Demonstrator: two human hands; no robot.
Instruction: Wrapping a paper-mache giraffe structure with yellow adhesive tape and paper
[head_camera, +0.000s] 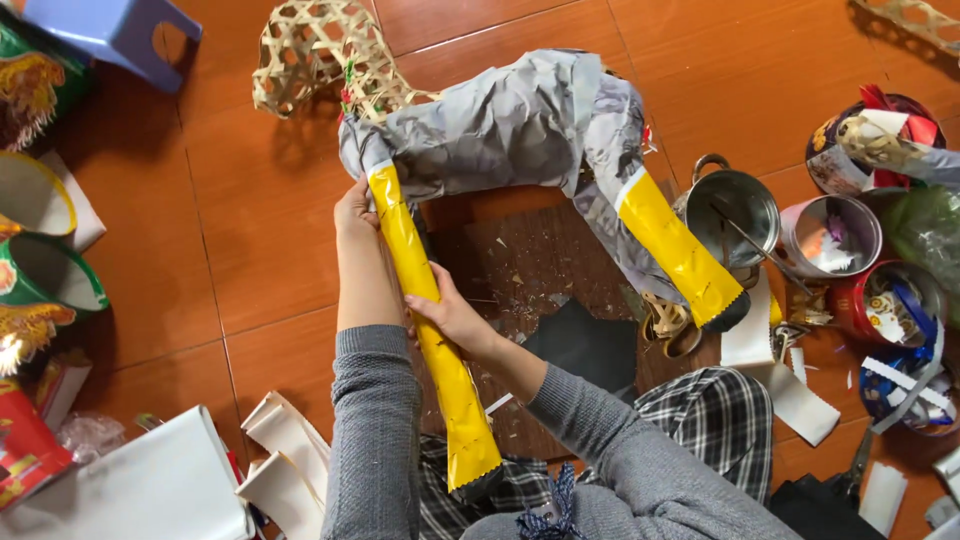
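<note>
— What do the hands hold?

— The left hand (356, 212) wraps around the top of the shiny yellow foil-wrapped front leg (432, 330) of a woven bamboo animal frame covered in grey paper (500, 125), which lies on the orange floor tiles (250, 250). The right hand (447, 312) presses flat on that leg midway, fingers not closed.

— And nearby?

— A steel pot (738, 205) stands just beside the other yellow leg (680, 250).

The left hand's (357, 212) fingertips are hidden behind the near yellow leg (432, 330); the blue stool (112, 32) far left is cut by the top edge; the scissors (858, 462) near right lie half hidden under paper strips.
</note>
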